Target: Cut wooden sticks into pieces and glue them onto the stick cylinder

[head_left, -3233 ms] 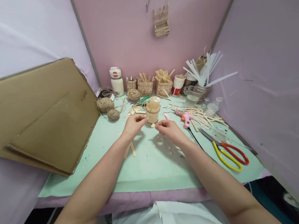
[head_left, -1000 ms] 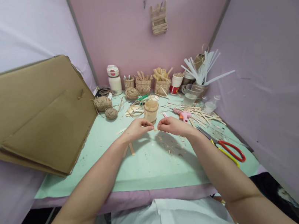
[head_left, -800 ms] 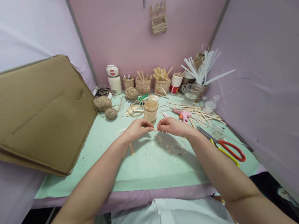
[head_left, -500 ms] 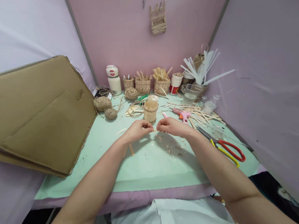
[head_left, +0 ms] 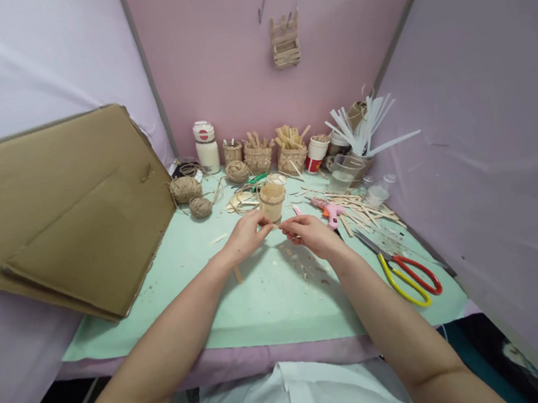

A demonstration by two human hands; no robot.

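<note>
My left hand (head_left: 245, 235) and my right hand (head_left: 307, 233) meet fingertip to fingertip over the green mat (head_left: 263, 296). Both pinch a tiny pale piece between them, too small to name. Just behind the fingers stands a small round holder made of wooden sticks (head_left: 272, 201). A loose wooden stick (head_left: 238, 273) lies on the mat under my left wrist. Small wood scraps (head_left: 309, 269) are scattered beneath my right hand.
A pink glue gun (head_left: 331, 210), a heap of wooden sticks (head_left: 366, 210) and red-and-yellow scissors (head_left: 405, 272) lie to the right. Twine balls (head_left: 186, 189), stick baskets (head_left: 292, 151), a white bottle (head_left: 206, 147) and cups line the back. A big cardboard sheet (head_left: 57, 206) leans at left.
Both hands have stayed pinched together and have shifted slightly away from me, toward the stick holder. The view has tilted a little; nothing else on the mat has moved.
</note>
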